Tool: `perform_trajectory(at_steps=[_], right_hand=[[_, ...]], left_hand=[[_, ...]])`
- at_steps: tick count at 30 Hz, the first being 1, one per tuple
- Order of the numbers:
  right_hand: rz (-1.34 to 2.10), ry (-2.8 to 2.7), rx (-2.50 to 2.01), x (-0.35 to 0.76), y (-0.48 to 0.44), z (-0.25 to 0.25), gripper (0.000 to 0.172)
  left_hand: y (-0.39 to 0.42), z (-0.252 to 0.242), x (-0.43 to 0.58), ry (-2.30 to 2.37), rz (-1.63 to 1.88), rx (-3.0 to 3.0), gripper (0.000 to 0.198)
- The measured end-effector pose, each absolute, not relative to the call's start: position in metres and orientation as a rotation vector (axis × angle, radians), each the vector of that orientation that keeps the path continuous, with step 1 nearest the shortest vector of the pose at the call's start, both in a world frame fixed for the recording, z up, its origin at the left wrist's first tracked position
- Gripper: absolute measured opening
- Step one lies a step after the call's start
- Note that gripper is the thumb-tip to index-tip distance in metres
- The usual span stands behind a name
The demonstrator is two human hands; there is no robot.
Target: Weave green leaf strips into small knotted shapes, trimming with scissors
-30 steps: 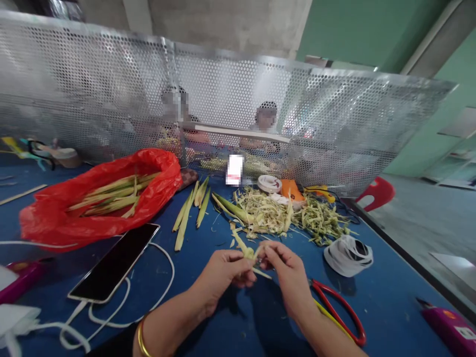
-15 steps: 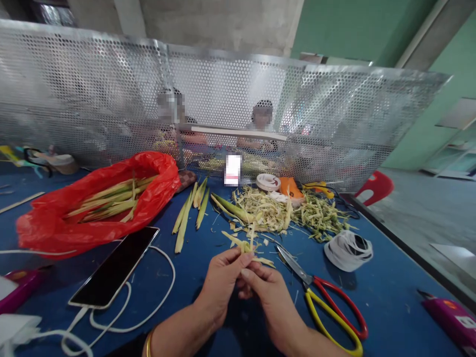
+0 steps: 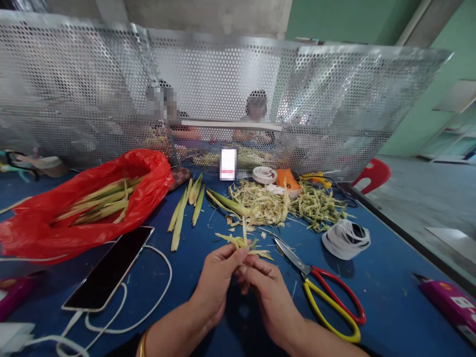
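Note:
Pale yellow-green strips of dried leaf (image 3: pixel 243 241) stick up from between my fingertips, one pointing upright and others spreading sideways. My left hand (image 3: pixel 219 270) pinches them with thumb and forefinger. Close against it, my right hand (image 3: pixel 266 282) is closed on the lower part of the same strips; the exact grip there is hidden by the fingers. Scissors with one red and one yellow handle (image 3: pixel 310 277) lie just right of my right hand, blades a little apart. Beyond my hands is a heap of shredded leaf strips (image 3: pixel 260 201), with a greener heap (image 3: pixel 320 206) beside it.
On the left are a red plastic bag (image 3: pixel 148 173) of long leaves, a phone (image 3: pixel 111 270) and a white cable (image 3: pixel 169 277). Several loose leaves (image 3: pixel 180 218) lie mid-table. A white ribbon roll (image 3: pixel 345 240) and purple tool (image 3: pixel 449 302) are right. A perforated metal screen (image 3: pixel 215 74) stands behind.
The view has shifted slightly, so the table things sit a little further left and higher. Both hands keep hold of the leaf strips, with only small finger movement.

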State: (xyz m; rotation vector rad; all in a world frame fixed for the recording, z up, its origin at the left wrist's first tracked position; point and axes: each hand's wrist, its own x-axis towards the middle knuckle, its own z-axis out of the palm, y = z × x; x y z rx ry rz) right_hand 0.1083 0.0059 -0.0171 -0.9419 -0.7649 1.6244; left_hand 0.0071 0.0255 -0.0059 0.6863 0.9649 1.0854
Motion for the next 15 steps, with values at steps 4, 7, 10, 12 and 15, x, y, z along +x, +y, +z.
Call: perform_trajectory(at_steps=[4, 7, 10, 12, 15], right_hand=[[1.614, -0.839, -0.969, 0.1088, 0.0017, -0.0207, 0.012], [1.597, -0.903, -0.985, 0.1084, 0.0009, -0.0195, 0.014], [1.578, -0.912, -1.006, 0.1085, 0.0034, -0.0166, 0.023], [1.584, -0.876, -1.026, 0.1094, 0.0055, -0.0163, 0.029], [1.589, -0.819, -1.046, 0.1119, 0.0072, -0.0182, 0.029]], left_hand=[[0.0277, -0.0007, 0.006, 1.07, 1.086, 0.618, 0.039], [0.0287, 0.0005, 0.0058, 1.101, 1.095, 0.616, 0.04], [0.0284, -0.0013, 0.0069, 1.081, 1.075, 0.645, 0.033], [0.0276, -0.0024, 0.0077, 1.063, 1.056, 0.666, 0.032], [0.0273, -0.002, 0.0072, 1.017, 1.013, 0.704, 0.031]])
